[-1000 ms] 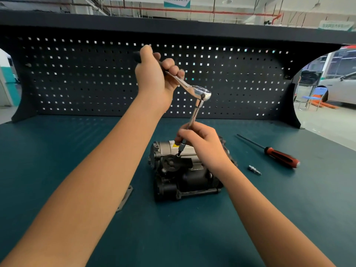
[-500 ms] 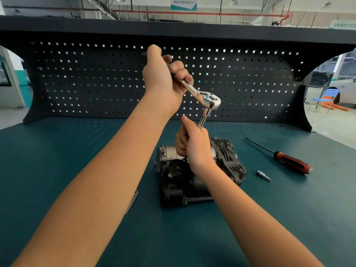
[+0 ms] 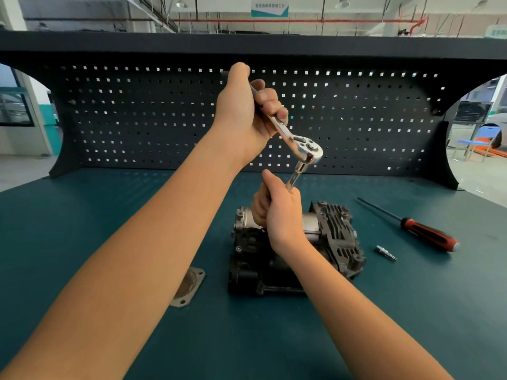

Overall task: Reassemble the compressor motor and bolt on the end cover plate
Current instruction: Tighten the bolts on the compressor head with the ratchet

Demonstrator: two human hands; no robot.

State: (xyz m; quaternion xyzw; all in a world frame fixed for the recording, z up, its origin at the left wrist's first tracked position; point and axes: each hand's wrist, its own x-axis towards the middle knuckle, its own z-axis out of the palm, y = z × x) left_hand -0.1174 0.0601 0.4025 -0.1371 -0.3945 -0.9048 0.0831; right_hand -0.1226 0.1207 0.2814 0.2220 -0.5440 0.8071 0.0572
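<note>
Head view: the left hand (image 3: pixel 241 116) has its fingers clamped round the handle of a ratchet (image 3: pixel 307 149), held high above the compressor (image 3: pixel 337 237), which sits on the tabletop (image 3: pixel 82 215). From the ratchet head an extension bar (image 3: pixel 295 176) slopes down into the right hand (image 3: pixel 279 215), whose fingers are curled round the shaft just over the compressor's left end. The bar's tip is hidden behind that hand, so I cannot tell whether it sits on a bolt. The end cover plate (image 3: pixel 189 283) lies flat to the left of the compressor, apart from it, so it is not yet fitted. A screwdriver (image 3: pixel 428 234) and a small bit (image 3: pixel 386 253) lie to the compressor's right.

The step looks like running in a motor fastener. To do it well, the right hand should hold the bar in line with the bolt and press lightly down while the left swings the handle in short, level arcs. A tilted bar would likely slip off. The compressor looks unclamped, so torque should be gentle.
</note>
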